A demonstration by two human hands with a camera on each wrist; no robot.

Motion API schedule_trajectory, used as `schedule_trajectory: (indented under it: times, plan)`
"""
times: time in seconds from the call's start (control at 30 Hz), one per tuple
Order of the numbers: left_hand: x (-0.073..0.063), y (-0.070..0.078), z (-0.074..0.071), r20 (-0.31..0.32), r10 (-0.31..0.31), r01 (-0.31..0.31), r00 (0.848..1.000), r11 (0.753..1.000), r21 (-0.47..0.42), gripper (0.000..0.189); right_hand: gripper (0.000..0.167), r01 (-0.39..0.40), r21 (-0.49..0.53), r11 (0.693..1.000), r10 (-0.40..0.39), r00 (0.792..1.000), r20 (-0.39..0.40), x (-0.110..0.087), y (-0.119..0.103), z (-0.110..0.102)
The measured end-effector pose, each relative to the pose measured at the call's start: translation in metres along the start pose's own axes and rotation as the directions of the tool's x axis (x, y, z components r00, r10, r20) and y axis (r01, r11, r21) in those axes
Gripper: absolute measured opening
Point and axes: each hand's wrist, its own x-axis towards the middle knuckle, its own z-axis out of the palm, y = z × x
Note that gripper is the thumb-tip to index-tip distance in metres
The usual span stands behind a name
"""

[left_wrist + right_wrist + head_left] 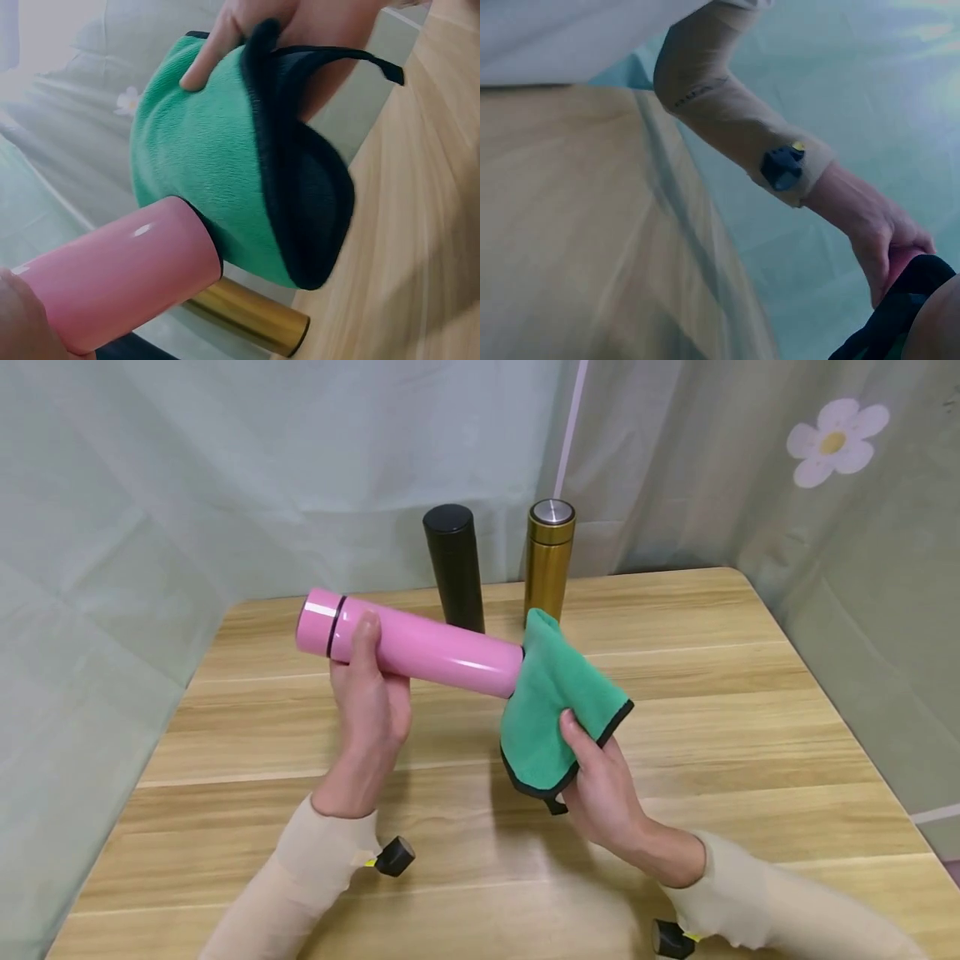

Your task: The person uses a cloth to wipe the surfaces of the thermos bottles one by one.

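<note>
My left hand [371, 702] grips a pink thermos bottle [442, 652] near its capped end, the thumb lying over the body just past the black ring. The bottle is held nearly level above the table, its base end pointing right. A green cloth with black edging [558, 702] covers that base end in the head view. My right hand [603, 785] pinches the cloth, thumb on top and the other fingers mostly hidden beneath it. In the left wrist view the cloth [202, 142] is folded over and touches or nearly touches the bottle's base [150, 247].
A black thermos [456, 568] and a gold thermos [549, 564] stand upright at the back of the wooden table [712, 735]. Behind them hangs a pale curtain [337, 468] with a white flower. Small black devices [395, 857] sit at both cuffs.
</note>
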Motion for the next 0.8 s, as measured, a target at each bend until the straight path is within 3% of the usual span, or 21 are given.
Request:
schedule_trajectory:
  times: [0.33,0.63,0.8]
  plan:
    - [-0.013,-0.002,0.001,0.099,0.048,-0.048,0.994,0.999,0.001,0.040,0.028,0.015,0.043,0.999,-0.013,0.999,-0.052,0.024,-0.017,-0.003]
    - [-0.017,-0.002,0.000,0.215,0.106,-0.102,0.971,0.994,-0.030,0.039,0.043,-0.132,-0.012,0.991,0.132,0.991,0.015,0.052,-0.030,-0.013]
    - [-0.018,0.000,0.001,0.227,0.117,-0.105,0.967,0.992,-0.064,0.044,0.040,-0.228,-0.014,0.974,0.228,0.971,0.064,0.065,-0.028,-0.019]
